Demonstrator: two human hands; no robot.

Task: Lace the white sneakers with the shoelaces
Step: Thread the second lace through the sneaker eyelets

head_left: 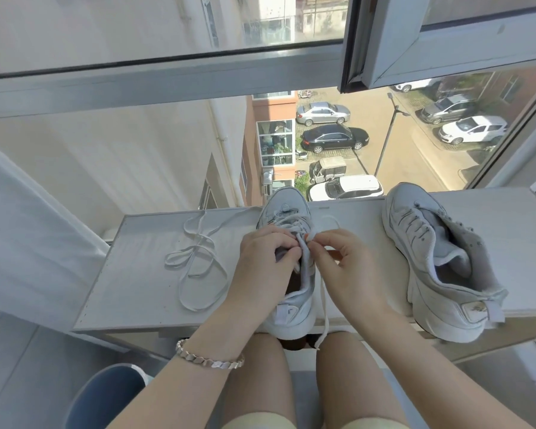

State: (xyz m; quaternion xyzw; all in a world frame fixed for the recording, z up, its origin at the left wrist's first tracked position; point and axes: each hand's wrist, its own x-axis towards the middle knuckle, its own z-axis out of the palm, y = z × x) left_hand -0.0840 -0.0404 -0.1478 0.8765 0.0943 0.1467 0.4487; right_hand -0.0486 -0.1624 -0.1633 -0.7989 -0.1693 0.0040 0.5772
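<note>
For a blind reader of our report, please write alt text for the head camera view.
Two hands lace a white sneaker on a white ledge: the left hand grips its upper, the right hand pinches the lace. A loose shoelace lies left of it, a second sneaker right.

Head camera looks steeply down, close above the windowsill [130,274].
</note>
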